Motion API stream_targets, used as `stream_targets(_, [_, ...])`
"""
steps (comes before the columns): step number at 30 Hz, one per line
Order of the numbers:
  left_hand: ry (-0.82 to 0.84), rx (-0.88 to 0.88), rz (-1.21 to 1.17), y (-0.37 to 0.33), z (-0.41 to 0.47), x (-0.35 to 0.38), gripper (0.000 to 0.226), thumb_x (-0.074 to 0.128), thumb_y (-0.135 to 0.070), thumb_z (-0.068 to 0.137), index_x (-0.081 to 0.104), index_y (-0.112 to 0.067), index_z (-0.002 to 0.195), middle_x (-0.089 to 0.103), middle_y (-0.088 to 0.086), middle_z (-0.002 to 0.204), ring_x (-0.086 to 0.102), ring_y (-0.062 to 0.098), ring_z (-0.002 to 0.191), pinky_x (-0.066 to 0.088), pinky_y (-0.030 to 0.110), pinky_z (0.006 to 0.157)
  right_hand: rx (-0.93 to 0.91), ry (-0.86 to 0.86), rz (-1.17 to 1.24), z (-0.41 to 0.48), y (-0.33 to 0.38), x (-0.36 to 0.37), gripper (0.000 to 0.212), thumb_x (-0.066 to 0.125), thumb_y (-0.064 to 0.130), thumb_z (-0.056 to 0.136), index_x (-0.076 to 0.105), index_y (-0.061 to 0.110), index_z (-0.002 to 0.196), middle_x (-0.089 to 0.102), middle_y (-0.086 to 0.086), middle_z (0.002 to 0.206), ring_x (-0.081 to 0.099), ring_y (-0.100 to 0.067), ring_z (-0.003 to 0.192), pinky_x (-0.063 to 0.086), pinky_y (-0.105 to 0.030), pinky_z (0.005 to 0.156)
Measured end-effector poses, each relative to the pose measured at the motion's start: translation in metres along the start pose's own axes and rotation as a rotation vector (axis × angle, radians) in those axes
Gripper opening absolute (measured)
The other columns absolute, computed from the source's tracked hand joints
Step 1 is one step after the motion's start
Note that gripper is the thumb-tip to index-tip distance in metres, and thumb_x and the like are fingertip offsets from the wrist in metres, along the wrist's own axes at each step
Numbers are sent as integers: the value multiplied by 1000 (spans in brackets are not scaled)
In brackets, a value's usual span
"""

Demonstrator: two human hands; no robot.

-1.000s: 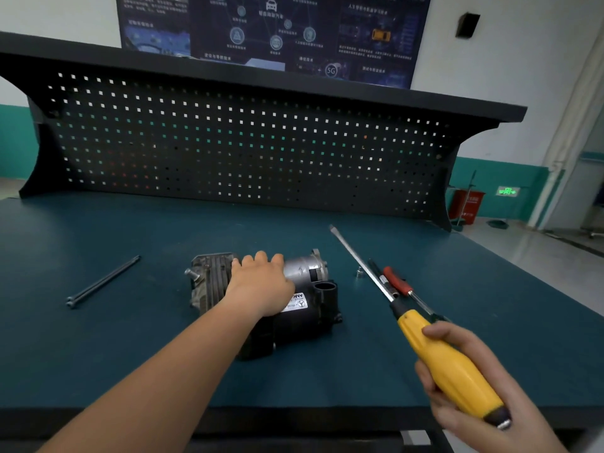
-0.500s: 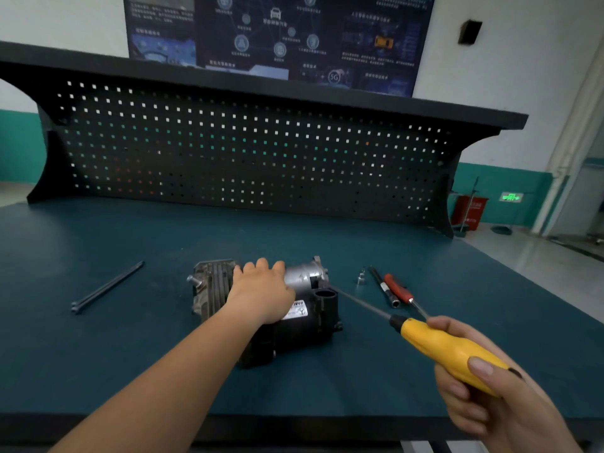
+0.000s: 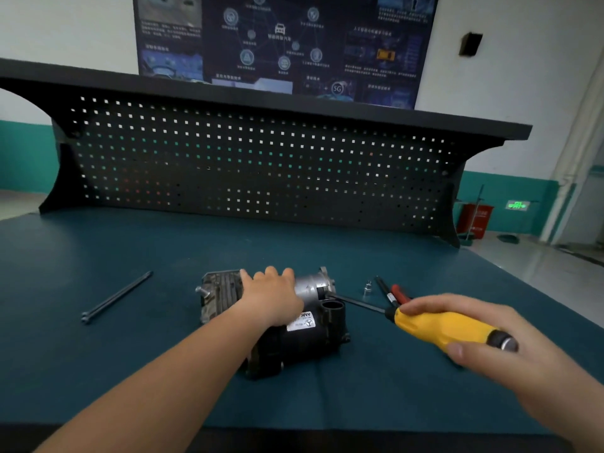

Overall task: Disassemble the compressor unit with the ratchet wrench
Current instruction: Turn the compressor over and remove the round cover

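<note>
The compressor unit [image 3: 313, 341] lies in the middle of the teal bench, black body toward me, finned grey block on its left, silver motor end on its right. My left hand [image 3: 271, 297] rests flat on top of it and presses down, covering its middle. My right hand [image 3: 464, 335] grips the yellow handle of a long screwdriver [image 3: 441, 328]. Its dark shaft points left and its tip meets the silver motor end beside a black round port.
A long thin black rod [image 3: 116, 297] lies on the bench [image 3: 98, 371] to the left. Right of the compressor lie a small silver fitting [image 3: 367, 287], a black tool [image 3: 382, 289] and a red-handled tool [image 3: 400, 294]. A black pegboard [image 3: 248, 165] walls the back.
My right hand has swung the screwdriver down from pointing up and away to lying nearly level, tip now at the compressor's right end. My left hand has stayed on the compressor.
</note>
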State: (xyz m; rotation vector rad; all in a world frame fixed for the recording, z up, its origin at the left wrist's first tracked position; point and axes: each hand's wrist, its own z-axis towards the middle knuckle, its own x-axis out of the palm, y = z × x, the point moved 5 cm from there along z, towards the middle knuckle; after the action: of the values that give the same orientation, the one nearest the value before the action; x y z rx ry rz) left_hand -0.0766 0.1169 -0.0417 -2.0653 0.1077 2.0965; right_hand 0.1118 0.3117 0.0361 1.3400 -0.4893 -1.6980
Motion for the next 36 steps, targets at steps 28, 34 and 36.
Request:
stream_targets(28, [-182,138,-55,-23,32,8,57,44,-50,90,33,-32,143,53,13,125,50,32,116,36,38,94,-691,-98,281,40,34,59,10,52,20,61,46,16,54,48,-1,46,40,-24,40,32,-32,42])
stream_targets(34, [-142,111,-26,-24,32,4,54,48,-41,90,38,-20,139,52,13,125,50,32,115,36,34,91,-724,-91,14,41,58,103,17,58,23,60,48,12,51,43,8,50,37,-4,49,29,-14,53])
stream_targets(36, [-170,95,1,-23,31,3,46,47,-37,91,45,-12,130,53,12,125,51,31,115,36,34,89,-709,-96,-66,43,62,119,19,64,21,60,49,12,52,45,6,49,39,-8,48,30,-18,51])
